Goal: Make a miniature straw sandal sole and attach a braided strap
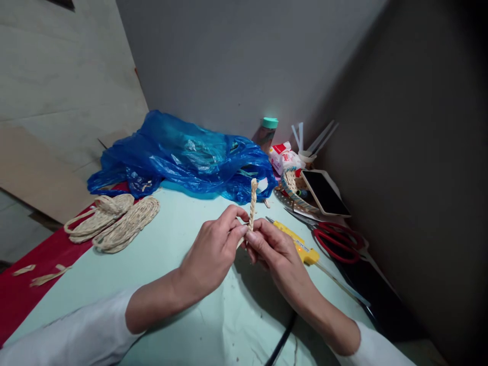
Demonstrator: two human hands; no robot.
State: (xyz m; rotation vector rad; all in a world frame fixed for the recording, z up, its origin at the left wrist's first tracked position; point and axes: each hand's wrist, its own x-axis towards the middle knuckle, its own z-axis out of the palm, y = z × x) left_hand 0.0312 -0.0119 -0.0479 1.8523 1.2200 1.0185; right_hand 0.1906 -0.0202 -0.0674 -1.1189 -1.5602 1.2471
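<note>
A short braided cord (253, 199), pale straw in colour, stands upright between my two hands over the middle of the table. My left hand (217, 246) pinches its lower part between thumb and fingers. Close against it, my right hand (276, 249) grips the same braid with thumb and forefinger. The lower end of the cord is mostly hidden by my fingers; a pale strand shows just below them. Behind my right hand lies a yellow glue gun (295, 237) with a clear glue stick (343, 283) at its rear.
Two coils of braided cord (125, 223) lie at left, near loose scraps (51, 276) on red cloth (23, 300). A blue plastic bag (183, 152) fills the back. At right are red-handled scissors (339, 241), a woven basket (295, 190), a tablet (326, 192) and a green-lidded jar (267, 132).
</note>
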